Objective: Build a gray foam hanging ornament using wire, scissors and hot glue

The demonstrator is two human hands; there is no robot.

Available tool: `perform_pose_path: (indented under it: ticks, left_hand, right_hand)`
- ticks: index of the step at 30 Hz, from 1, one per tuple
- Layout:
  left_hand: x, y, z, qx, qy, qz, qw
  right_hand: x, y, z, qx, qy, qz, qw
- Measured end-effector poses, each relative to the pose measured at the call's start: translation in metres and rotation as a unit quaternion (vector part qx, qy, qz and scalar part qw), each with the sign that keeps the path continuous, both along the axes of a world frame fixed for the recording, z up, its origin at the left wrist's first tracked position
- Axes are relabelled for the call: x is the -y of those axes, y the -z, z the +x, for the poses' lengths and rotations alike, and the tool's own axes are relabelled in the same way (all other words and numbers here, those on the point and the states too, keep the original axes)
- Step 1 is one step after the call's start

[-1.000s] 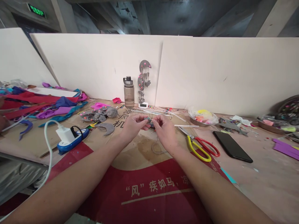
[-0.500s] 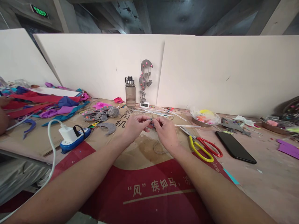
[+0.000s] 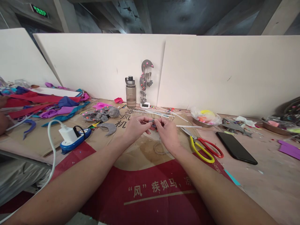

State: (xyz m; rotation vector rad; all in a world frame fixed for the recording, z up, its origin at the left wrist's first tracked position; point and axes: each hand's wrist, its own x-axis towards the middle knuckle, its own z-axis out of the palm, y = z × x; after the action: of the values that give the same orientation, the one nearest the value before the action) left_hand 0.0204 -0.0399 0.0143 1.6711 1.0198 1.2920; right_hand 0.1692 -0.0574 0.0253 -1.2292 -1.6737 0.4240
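Observation:
My left hand (image 3: 138, 128) and my right hand (image 3: 167, 131) meet over the cardboard, thumbs and fingertips pinched together. Between them sits a small dark grey piece (image 3: 153, 123), mostly covered by the fingers, so its kind does not show. Grey yarn (image 3: 159, 152) trails in a loose loop onto the cardboard below my right hand. To the left lies a grey felt crescent (image 3: 108, 128), with a grey yarn ball (image 3: 113, 112) and pink-dotted felt pieces (image 3: 93, 116) behind it. Scissors (image 3: 202, 147) with one red and one yellow handle lie right of my right hand.
A water bottle (image 3: 130, 93) and a hanging felt ornament (image 3: 147, 78) stand by the white board. A phone (image 3: 236, 147) lies right, a blue power strip (image 3: 76, 142) left. Coloured cloth (image 3: 44, 101) is piled far left, near another person's arm (image 3: 2, 120). White sticks (image 3: 154, 113) lie behind my hands.
The fingertips have shifted slightly around the small grey piece, and a bit more of it shows. My arms and the things on the table stay where they were.

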Motion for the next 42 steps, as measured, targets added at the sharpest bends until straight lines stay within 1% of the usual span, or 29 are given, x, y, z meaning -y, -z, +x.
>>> perform_pose_path:
  ticks: [7, 12, 17, 20, 23, 26, 31, 35, 38, 40, 42]
  left_hand:
    - [0.004, -0.004, 0.002, -0.006, -0.013, 0.0, 1.0]
    - [0.004, -0.005, 0.002, -0.021, -0.041, -0.004, 0.999]
    - [-0.002, -0.001, 0.002, 0.043, -0.038, -0.018, 0.998]
    - [-0.003, -0.002, 0.002, 0.078, -0.032, -0.032, 0.996]
    - [-0.003, -0.003, 0.002, 0.097, -0.031, -0.042, 0.994]
    - [-0.003, -0.003, 0.001, 0.099, -0.029, -0.045, 0.994]
    - [-0.004, -0.001, 0.002, 0.086, -0.002, -0.047, 0.995]
    - [-0.002, -0.002, 0.003, 0.074, 0.054, -0.054, 0.994]
    - [-0.001, -0.003, 0.003, 0.105, 0.089, -0.065, 0.988]
    - [-0.001, -0.003, 0.003, 0.137, 0.087, -0.086, 0.983]
    - [-0.001, -0.003, 0.004, 0.159, 0.072, -0.111, 0.978]
  right_hand:
    - [0.002, -0.001, -0.002, 0.0, 0.004, 0.0, 1.0]
    - [0.003, -0.002, -0.004, -0.008, -0.002, 0.003, 1.0]
    - [0.007, -0.003, -0.005, -0.008, -0.03, 0.005, 1.0]
    - [0.007, -0.002, -0.005, -0.034, -0.024, 0.009, 0.999]
    - [0.006, 0.0, -0.005, -0.064, -0.028, 0.005, 0.998]
    - [0.005, 0.001, -0.005, -0.07, -0.04, -0.018, 0.997]
    - [0.002, 0.001, -0.004, -0.092, -0.051, -0.043, 0.993]
    - [-0.005, 0.004, 0.0, -0.134, -0.043, -0.058, 0.988]
    - [-0.009, 0.006, 0.001, -0.171, -0.047, -0.074, 0.981]
    - [-0.009, 0.007, 0.001, -0.178, -0.048, -0.073, 0.98]
    - [-0.006, 0.007, -0.001, -0.176, -0.047, -0.068, 0.981]
